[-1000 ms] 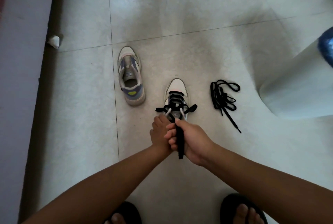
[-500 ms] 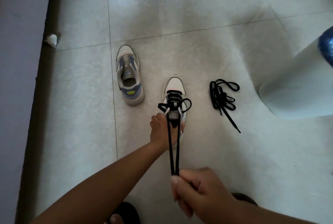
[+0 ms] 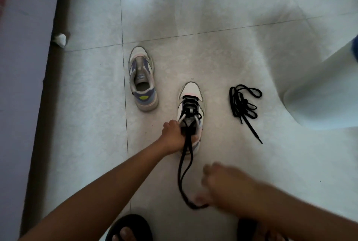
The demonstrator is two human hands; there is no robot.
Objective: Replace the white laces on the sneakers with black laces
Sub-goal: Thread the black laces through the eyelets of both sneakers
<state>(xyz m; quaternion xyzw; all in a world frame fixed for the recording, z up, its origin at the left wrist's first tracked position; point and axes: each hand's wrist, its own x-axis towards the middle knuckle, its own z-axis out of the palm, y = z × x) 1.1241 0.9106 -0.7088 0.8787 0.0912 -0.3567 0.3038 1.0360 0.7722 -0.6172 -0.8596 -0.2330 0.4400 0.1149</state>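
Observation:
A white sneaker (image 3: 190,96) stands on the floor at the centre, with a black lace (image 3: 184,165) threaded through its eyelets. My left hand (image 3: 173,136) grips the sneaker at its heel opening. Both loose ends of the lace run slack toward me in a curve. My right hand (image 3: 222,186) is blurred, and its fingers pinch the lace ends low near the floor. A second sneaker (image 3: 142,83) without laces stands to the left. A spare black lace (image 3: 244,105) lies bundled on the floor to the right.
The floor is pale tile (image 3: 213,56). A wall with a dark skirting (image 3: 46,105) runs along the left, with a small white scrap (image 3: 60,39) at its foot. A white rounded object (image 3: 325,93) stands at the right. My feet in black sandals (image 3: 128,229) are at the bottom.
My right hand pulled the lace ends back toward me and has now dropped right and lower, so the taut lace went slack. My left hand stayed on the sneaker.

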